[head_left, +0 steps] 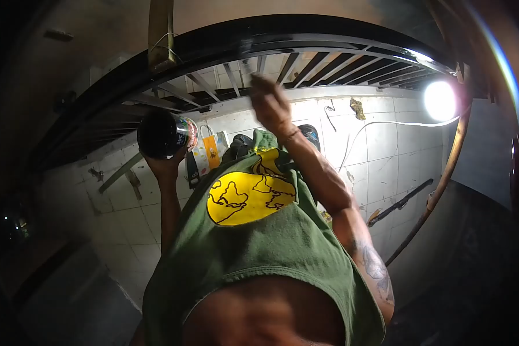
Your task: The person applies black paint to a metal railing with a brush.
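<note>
My left hand (166,166) is closed around a paint can (185,134) with a printed label; its open top shows a black inside. In front of my body, my right hand (271,105) is raised at the metal railing (328,27) and smeared by motion. Its fingers look closed on a thin, blurred tool, seemingly a paintbrush (247,56), whose tip reaches the dark top rail. That rail is glossy black, while several of the bars below it look pale grey. The brush's exact shape is lost in the blur.
A bright lamp (441,100) with a white cable hangs at the right by a wooden pole (438,193). On the tiled floor (380,141) lie a dark bar (401,202), an orange-and-white bag (210,151) and scraps. Another wooden post (161,29) is tied to the railing.
</note>
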`<state>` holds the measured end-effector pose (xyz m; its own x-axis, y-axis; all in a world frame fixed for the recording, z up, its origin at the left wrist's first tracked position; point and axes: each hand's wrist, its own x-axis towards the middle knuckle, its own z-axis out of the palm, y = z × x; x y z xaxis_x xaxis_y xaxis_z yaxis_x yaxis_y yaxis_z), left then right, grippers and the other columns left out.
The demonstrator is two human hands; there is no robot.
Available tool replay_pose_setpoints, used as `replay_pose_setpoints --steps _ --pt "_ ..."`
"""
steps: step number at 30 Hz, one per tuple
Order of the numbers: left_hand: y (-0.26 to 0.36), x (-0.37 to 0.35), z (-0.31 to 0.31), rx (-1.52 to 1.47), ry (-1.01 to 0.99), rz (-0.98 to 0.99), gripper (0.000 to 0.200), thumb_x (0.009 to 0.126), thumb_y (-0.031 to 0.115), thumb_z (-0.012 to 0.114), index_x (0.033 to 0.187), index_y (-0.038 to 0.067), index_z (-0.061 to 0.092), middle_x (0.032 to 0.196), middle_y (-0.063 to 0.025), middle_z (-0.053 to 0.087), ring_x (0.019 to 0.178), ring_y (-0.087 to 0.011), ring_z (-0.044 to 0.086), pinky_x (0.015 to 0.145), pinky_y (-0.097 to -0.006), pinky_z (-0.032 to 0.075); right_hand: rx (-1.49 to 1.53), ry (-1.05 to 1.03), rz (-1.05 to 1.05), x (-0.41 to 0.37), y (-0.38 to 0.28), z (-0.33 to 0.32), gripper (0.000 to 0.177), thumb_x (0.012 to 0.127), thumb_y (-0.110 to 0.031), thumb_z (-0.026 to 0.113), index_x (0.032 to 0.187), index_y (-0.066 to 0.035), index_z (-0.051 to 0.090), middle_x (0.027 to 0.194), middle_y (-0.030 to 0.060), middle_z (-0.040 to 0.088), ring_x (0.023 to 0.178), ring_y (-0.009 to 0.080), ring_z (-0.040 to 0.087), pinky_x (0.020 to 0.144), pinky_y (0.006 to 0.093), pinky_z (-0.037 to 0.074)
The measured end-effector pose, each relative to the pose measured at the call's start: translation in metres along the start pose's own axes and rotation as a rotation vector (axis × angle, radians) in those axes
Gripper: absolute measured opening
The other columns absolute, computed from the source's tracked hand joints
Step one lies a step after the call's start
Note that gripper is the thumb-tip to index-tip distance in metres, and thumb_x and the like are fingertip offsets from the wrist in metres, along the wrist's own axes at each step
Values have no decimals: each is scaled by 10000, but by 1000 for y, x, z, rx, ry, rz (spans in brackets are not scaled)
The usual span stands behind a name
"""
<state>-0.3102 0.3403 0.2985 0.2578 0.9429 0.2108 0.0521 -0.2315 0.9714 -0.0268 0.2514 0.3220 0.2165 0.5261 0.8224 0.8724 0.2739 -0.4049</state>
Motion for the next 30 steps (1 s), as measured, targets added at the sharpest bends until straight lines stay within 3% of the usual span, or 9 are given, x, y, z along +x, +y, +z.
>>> replay_pose_setpoints --steps 4,11,12,15,17,19,25,27,30 --pt "9 -4 4 32 -24 22 1042 489 10 855 1362 34 287 1307 -140 455 1173 -256 496 996 -390 436 56 -128 -251 2 -1 20 228 745 21 675 967 -10 633 1083 144 617 960 261 628 795 307 534" --pt "-1 -13 5 60 -90 -23 1063 474 66 886 1336 32 266 1299 -134 445 1181 -246 478 1012 -382 406 -444 261 275 -38 119 -117 208 863 -9 592 1056 -31 666 1045 109 669 1025 244 606 956 328 428" --pt "-1 -11 10 -43 -100 -28 1076 465 71 892 1336 25 263 1292 -132 446 1177 -242 477 1010 -375 404 -163 522 543 -33 113 -126 199 890 -36 570 1065 -32 663 1059 97 668 994 225 621 890 313 471" --pt "5 -4 13 -50 -115 -14 1069 478 126 905 1333 9 275 1273 -128 455 1160 -232 482 1000 -358 406 -674 564 282 -14 128 -152 259 873 -20 546 1115 -39 635 1102 74 656 909 169 643 757 289 510" --pt "12 1 13 39 -130 -4 1052 499 175 911 1331 0 290 1261 -126 463 1148 -227 488 993 -349 410 -371 476 503 -57 157 -110 312 817 -32 537 1119 -41 615 1068 144 625 945 290 611 816 361 489" --pt "22 13 18 -114 -287 99 1022 542 309 904 1322 -16 331 1249 -131 479 1126 -224 501 977 -335 418 -452 445 160 -33 112 -68 355 781 -4 576 1131 -55 604 1059 142 609 953 334 589 835 373 476" --pt "15 18 2 20 -277 201 1043 580 385 878 1346 -24 299 1260 -148 475 1134 -237 505 968 -353 438 168 -46 9 -41 14 -8 288 729 32 627 1009 -24 590 1065 115 569 1051 264 577 845 322 533" --pt "19 16 3 47 -271 176 1043 580 376 878 1348 -22 295 1264 -148 472 1136 -237 504 970 -353 437 -133 -46 -165 -39 31 -6 277 730 26 631 1001 -7 584 1075 103 590 1059 239 581 825 292 533" --pt "20 12 1 82 -248 127 1042 581 363 878 1351 -19 290 1270 -148 468 1139 -238 504 974 -353 435 -101 160 120 -37 81 -34 259 768 19 628 1024 -16 611 1071 107 615 1000 239 610 778 309 533"
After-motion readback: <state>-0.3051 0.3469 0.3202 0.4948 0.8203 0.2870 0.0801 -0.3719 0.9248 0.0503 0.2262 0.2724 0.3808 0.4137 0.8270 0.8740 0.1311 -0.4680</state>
